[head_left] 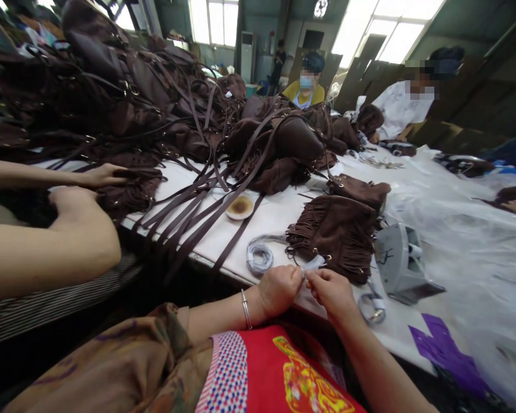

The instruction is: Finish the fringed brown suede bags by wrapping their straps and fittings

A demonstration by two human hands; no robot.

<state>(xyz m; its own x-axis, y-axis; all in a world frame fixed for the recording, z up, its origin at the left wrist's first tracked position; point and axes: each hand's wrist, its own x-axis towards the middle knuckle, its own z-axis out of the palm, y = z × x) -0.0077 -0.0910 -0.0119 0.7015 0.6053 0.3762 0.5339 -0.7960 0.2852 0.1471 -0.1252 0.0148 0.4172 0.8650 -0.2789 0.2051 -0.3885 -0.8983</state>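
My left hand (280, 289), with a silver bangle at the wrist, is closed in a fist near the table's front edge. My right hand (333, 292) meets it, thumb and finger pinched. A pale, translucent plastic strip (313, 264) shows between and just above the fingers. It looks like the end of a wrapping. Just beyond lies a brown fringed suede bag (333, 232). On its left a strap coiled in pale wrapping (259, 257) rests on the table, its tail reaching the bag. A second wrapped coil (372, 308) sits right of my right hand.
A grey tape dispenser (402, 264) stands right of the bag, near clear plastic sheeting (468, 229) and a purple piece (449, 350). A small round dish (239, 206) lies among dangling straps. Brown bags (155, 86) are heaped behind. A co-worker's arms (64, 229) reach in from the left.
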